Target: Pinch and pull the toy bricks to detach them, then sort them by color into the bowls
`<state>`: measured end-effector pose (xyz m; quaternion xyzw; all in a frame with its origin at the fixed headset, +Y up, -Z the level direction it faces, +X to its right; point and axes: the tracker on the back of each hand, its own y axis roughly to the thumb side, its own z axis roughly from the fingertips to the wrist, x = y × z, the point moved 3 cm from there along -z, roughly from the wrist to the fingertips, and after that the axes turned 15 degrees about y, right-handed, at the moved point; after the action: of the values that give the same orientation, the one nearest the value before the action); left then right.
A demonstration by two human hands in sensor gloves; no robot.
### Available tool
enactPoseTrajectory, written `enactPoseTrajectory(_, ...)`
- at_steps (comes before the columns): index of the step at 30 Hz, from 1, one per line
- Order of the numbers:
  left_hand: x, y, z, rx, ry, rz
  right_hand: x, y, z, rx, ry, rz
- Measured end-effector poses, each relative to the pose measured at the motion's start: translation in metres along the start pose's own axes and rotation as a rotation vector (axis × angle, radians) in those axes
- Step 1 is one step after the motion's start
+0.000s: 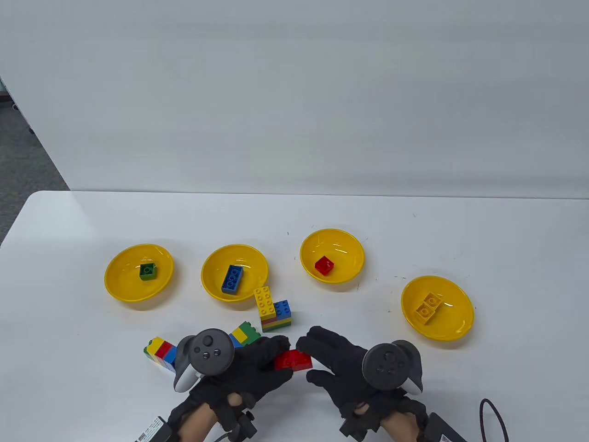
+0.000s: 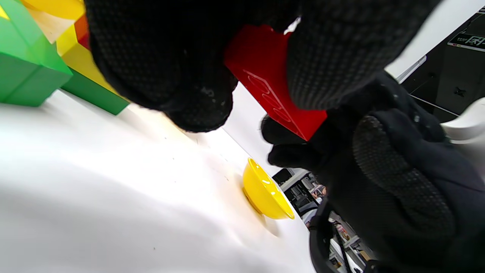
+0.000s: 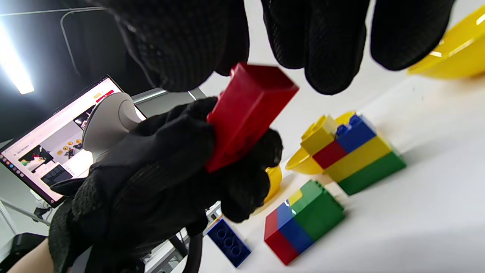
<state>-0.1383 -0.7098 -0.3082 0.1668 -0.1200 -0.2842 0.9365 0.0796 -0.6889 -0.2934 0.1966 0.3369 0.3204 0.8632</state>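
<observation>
A red brick is held just above the table's front. My left hand grips its left end between thumb and fingers, as the left wrist view shows. My right hand brackets the other end; in the right wrist view its thumb touches a corner and a sliver of gap shows at the fingers. Four yellow bowls hold a green brick, a blue brick, a red brick and a yellow brick.
A mixed stack stands just behind my hands, also in the right wrist view. A second joined group lies left, partly under my left tracker. A loose dark blue brick lies near it. A black cable loops at front right.
</observation>
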Motion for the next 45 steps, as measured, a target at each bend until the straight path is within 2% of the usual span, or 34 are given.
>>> enactPoseTrajectory(7,0.003,0.002,0.000,0.006,-0.024,0.037,0.003,-0.008,0.000,-0.002,-0.060,-0.101)
enactPoseTrajectory(10,-0.009,0.007,0.000,0.029,0.016,0.028,0.017,-0.005,0.004,-0.007,-0.098,-0.099)
enactPoseTrajectory(13,-0.034,0.011,0.001,0.037,0.109,0.071,0.051,-0.001,0.006,-0.036,-0.225,0.010)
enactPoseTrajectory(16,-0.056,0.007,0.003,0.013,0.197,0.118,0.092,-0.008,-0.005,-0.127,-0.351,0.087)
enactPoseTrajectory(19,-0.068,0.001,0.005,-0.019,0.237,0.182,0.125,-0.025,-0.029,-0.247,-0.428,0.163)
enactPoseTrajectory(21,-0.071,-0.002,0.006,-0.030,0.246,0.200,0.136,-0.043,-0.049,-0.334,-0.436,0.215)
enactPoseTrajectory(26,-0.082,-0.001,0.007,-0.021,0.280,0.171,0.132,-0.085,-0.093,-0.537,-0.345,0.435)
enactPoseTrajectory(32,-0.097,-0.008,0.009,-0.042,0.329,0.202,0.115,-0.105,-0.123,-0.568,-0.273,0.523)
enactPoseTrajectory(39,-0.101,-0.012,0.009,-0.063,0.340,0.209,0.120,-0.100,-0.131,-0.570,-0.299,0.533)
enactPoseTrajectory(45,-0.102,-0.012,0.009,-0.065,0.344,0.210,0.124,-0.068,-0.122,-0.464,-0.347,0.499)
